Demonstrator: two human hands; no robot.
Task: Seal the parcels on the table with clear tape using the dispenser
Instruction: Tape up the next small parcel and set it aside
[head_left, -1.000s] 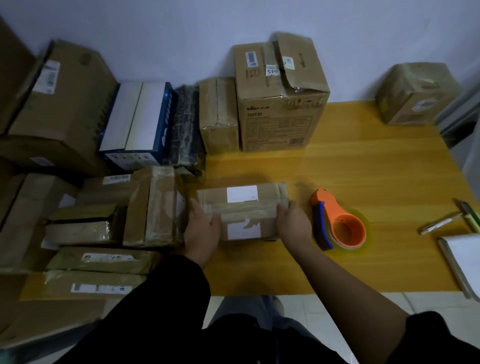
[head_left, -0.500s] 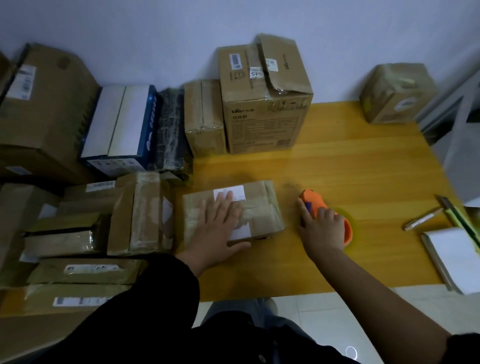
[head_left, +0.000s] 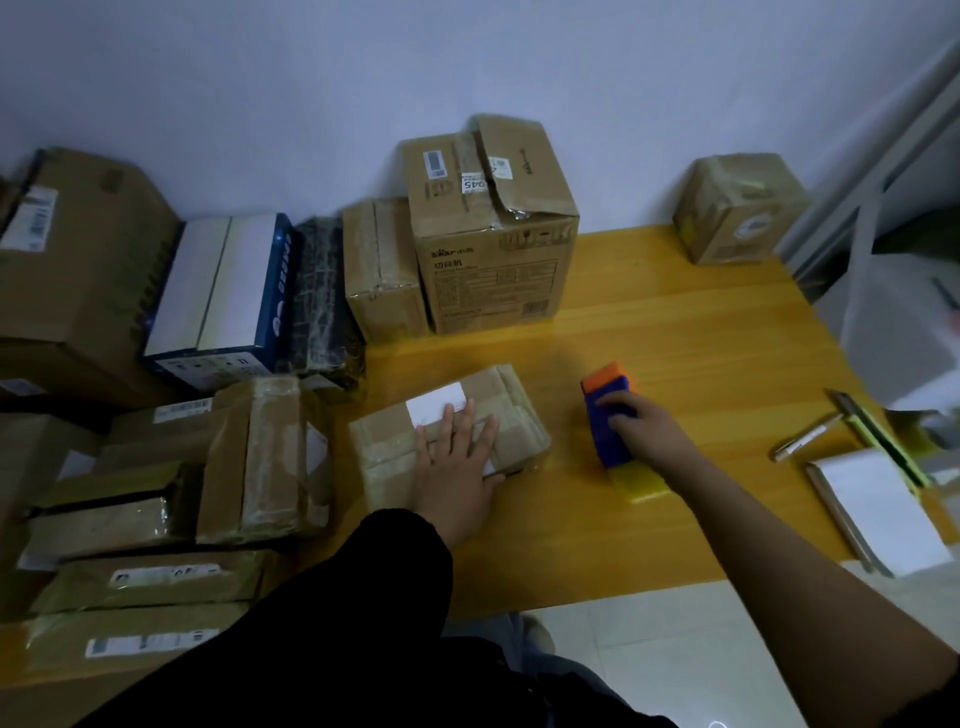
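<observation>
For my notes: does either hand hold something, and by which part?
Right hand grips the tape dispenser by its blue body; left hand rests flat on a parcel.

Orange-and-blue dispenser (head_left: 609, 415) sat on the yellow wood-grain worktop (head_left: 675, 332); brown parcel (head_left: 447, 431) wore a white label (head_left: 435, 402); blue-and-white box (head_left: 223, 296) behind.

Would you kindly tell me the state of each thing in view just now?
small parcel, taped, flat on the table.
left hand, open, fingers straight, pressing the small parcel.
tape dispenser, gripped, apart from the small parcel.
right hand, gripping the tape dispenser.
large carton, upright, one top flap raised.
pen, lying on the table.
notepad, lying flat on the table.
</observation>
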